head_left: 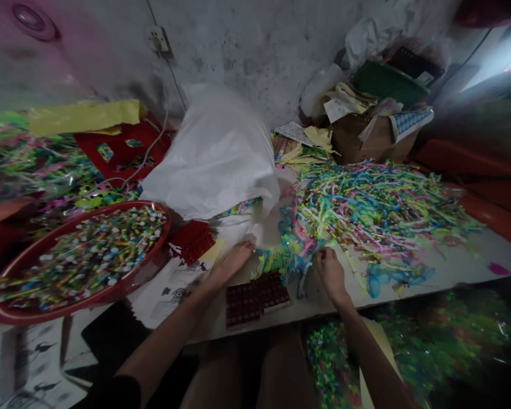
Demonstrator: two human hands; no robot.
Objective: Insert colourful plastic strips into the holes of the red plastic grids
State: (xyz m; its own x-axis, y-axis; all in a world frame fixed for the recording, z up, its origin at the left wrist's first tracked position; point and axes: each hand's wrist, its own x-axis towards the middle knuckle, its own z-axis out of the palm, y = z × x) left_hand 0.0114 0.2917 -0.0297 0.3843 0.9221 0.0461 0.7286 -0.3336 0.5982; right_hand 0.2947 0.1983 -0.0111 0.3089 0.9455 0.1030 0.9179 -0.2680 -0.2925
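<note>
Nearest us, a dark studded block [258,298] lies flat on the surface [443,267], between our two hands and just short of them, its long side running left to right. Our left hand [232,262] rests fingers-down on the paper beyond the block's left end; whether it grips anything we cannot tell. Our right hand [330,272] is closed on the near edge of the heap of coloured strips [366,210], which spreads away forward and right of it. Left of our left hand sits a red tray [8,312] of small bits; a white bag [213,159] stands farther back.
</note>
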